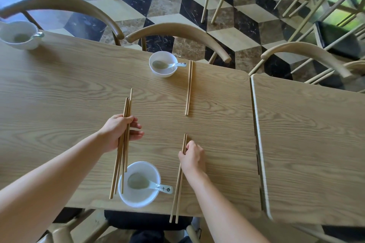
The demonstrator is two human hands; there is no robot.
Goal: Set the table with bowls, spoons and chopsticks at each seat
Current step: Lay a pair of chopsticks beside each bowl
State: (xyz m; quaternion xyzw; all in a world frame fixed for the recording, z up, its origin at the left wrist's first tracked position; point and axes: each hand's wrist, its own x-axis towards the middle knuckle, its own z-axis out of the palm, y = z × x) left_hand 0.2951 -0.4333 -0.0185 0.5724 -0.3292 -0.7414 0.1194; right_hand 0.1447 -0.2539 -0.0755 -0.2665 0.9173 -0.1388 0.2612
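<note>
My left hand (120,133) grips a bundle of several wooden chopsticks (124,163) above the table, their lower ends over the near white bowl (139,199). A white spoon (156,186) lies in that bowl. My right hand (192,157) pinches a pair of chopsticks (178,189) lying just right of the near bowl, their ends past the table's front edge. Across the table stands a second white bowl (163,72) with a spoon (173,65) in it, and a pair of chopsticks (189,87) lies to its right. A third bowl (18,34) with a spoon sits far left.
The wooden table (79,89) butts against a second table (316,134) on the right, with a narrow gap between them. Curved-back wooden chairs (177,29) stand along the far side. A chair with a dark seat (146,221) is at the near edge below me.
</note>
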